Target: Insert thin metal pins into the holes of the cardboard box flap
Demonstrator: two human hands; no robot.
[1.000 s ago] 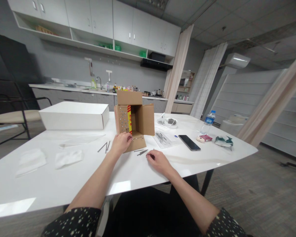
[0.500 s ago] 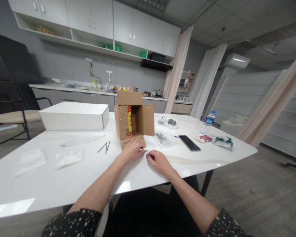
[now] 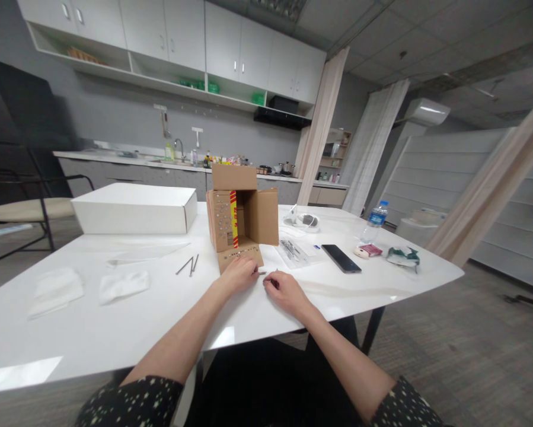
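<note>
My left hand [image 3: 240, 274] is closed in a pinch on a thin grey metal-looking piece [image 3: 261, 273], whose tip points right. It rests by the lower flap of an open cardboard box [image 3: 267, 219]. Small shiny round dots cover the box's left panel [image 3: 223, 222], and more lie in a row along the lower flap [image 3: 224, 259]. Just to the right, my right hand [image 3: 287, 292] rests on the table with curled fingers. Something dark and tiny shows at its fingertips, too small to name. A narrow gap separates the two hands.
Left of the box are several long nails [image 3: 191, 265], two white cloths [image 3: 124, 287] and a white box [image 3: 133, 209]. To the right lie a clear tray of thin tools [image 3: 295, 253], a phone [image 3: 341, 258], a water bottle [image 3: 375, 220] and a green-and-white crumpled packet [image 3: 403, 257].
My left hand has shifted very slightly, and the thin piece in it now lies more level. The right hand and the box have stayed in place.
</note>
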